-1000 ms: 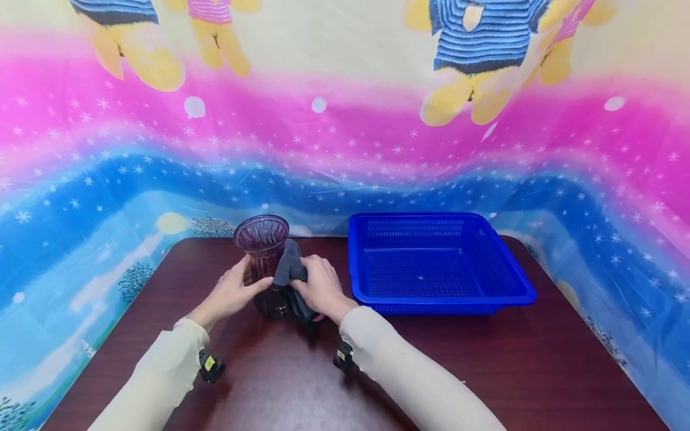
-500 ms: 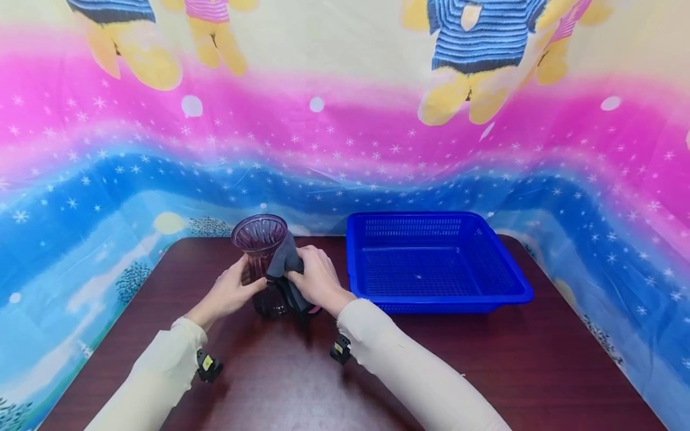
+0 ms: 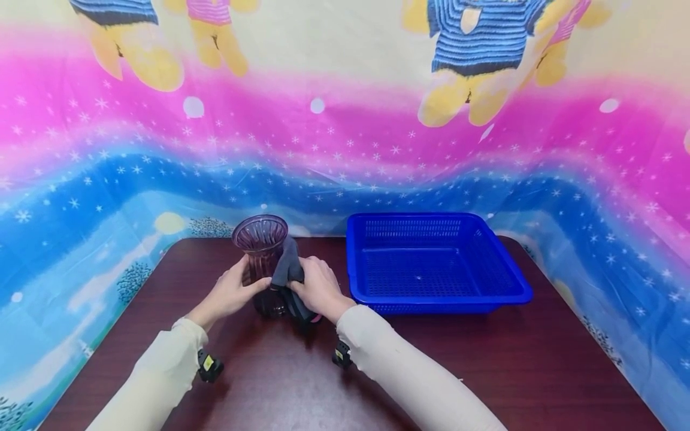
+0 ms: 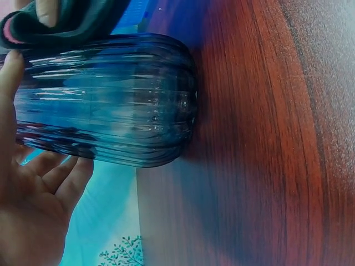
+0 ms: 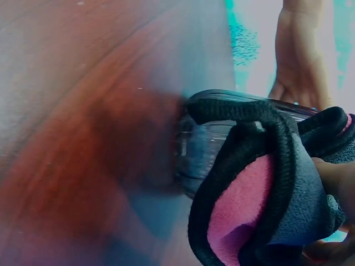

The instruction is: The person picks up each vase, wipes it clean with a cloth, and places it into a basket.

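Note:
A ribbed, purple-tinted glass vase (image 3: 261, 236) with a flared rim stands upright on the table, left of the basket. My left hand (image 3: 230, 292) grips its left side, thumb across the front; the left wrist view shows the fingers (image 4: 72, 180) curled behind the glass (image 4: 111, 100). In my right hand (image 3: 322, 287) is a bunched grey cloth (image 3: 288, 266), pressed against the vase's right side. Up close in the right wrist view, the cloth (image 5: 299, 188) has black edging and a pink underside. It covers part of the vase (image 5: 199, 147).
A blue perforated plastic basket (image 3: 439, 299) stands at the back right of the dark wooden table (image 3: 302, 383). Behind the table hangs a printed curtain (image 3: 334, 137) with bears and snowflakes.
My right hand and the cloth rose slightly along the vase's side, then came back down. The left hand and the vase stay in place.

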Motion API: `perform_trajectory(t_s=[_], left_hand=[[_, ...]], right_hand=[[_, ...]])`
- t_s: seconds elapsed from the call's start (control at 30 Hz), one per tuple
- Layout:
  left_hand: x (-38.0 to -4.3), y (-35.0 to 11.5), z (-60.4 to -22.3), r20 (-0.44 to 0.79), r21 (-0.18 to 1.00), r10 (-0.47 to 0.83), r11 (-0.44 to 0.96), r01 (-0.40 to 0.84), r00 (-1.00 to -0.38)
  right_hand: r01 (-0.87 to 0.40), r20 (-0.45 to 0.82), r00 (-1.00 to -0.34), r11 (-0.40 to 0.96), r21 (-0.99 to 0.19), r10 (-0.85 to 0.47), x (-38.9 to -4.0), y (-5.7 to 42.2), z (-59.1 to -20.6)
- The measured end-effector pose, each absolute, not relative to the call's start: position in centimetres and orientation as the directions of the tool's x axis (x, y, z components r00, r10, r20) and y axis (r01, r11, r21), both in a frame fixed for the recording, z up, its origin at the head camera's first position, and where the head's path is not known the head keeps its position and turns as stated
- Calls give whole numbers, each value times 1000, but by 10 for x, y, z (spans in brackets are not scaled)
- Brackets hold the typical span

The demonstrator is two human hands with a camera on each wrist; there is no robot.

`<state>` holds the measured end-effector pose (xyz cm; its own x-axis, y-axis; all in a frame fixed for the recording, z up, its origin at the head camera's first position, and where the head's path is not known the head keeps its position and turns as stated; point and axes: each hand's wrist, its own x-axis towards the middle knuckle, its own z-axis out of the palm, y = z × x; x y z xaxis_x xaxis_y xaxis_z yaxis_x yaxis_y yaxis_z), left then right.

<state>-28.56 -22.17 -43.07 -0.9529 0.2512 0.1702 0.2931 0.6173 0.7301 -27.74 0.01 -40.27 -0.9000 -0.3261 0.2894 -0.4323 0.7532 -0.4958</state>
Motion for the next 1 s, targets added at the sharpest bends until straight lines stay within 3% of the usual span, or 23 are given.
perform_trajectory(t_s=[1.0], left_hand=[[-287,-222,-433,154,740,230,618,266,-961]], right_hand=[[-341,158,-940,804,-487,-302,-285,9,-454]])
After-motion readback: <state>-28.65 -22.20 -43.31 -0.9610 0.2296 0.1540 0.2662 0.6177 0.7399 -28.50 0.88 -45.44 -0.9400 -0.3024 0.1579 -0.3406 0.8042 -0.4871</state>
